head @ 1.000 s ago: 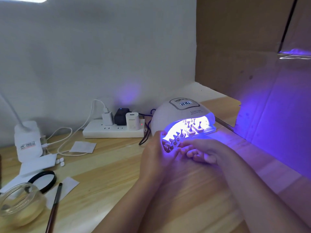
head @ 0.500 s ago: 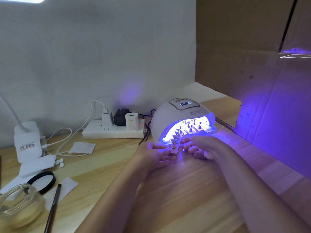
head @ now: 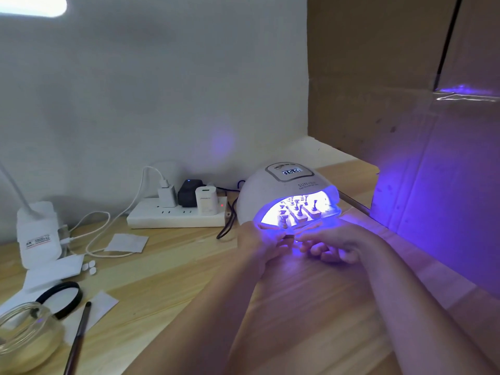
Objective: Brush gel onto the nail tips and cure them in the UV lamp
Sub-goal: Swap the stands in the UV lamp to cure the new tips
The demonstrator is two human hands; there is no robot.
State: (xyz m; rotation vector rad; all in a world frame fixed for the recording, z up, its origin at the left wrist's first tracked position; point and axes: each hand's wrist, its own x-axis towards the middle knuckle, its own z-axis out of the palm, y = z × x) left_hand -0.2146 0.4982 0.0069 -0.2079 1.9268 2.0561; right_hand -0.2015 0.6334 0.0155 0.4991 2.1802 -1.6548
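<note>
**Mia:** What is on the far left of the table (head: 167, 277)?

**Ben:** A glass jar (head: 25, 338) sits at the near edge. A thin brush (head: 78, 339) lies just beside it, on a white paper. A black ring (head: 63, 295) lies behind the jar. Farther back stands a white lamp base (head: 38, 234).

**Mia:** And in the middle?

**Ben:** A white power strip (head: 176, 216) lies by the wall, with three plugs in it.

**Mia:** Where are the nail tips?

**Ben:** The nail tips (head: 296, 208) stand on little holders inside the UV lamp (head: 270, 190). The lamp glows bright purple, and numbers shine on its top.

**Mia:** What do the hands do?

**Ben:** Both are at the mouth of the lamp. The left hand (head: 257, 243) has its fingers curled, and they seem to pinch the near end of a holder strip (head: 289, 235). The right hand (head: 335, 243) is beside it, fingers bent under. Its fingertips meet the same spot, but I cannot tell if it grips.

**Mia:** And on the right?

**Ben:** A brown cardboard wall (head: 405, 104), lit purple down low.
</note>
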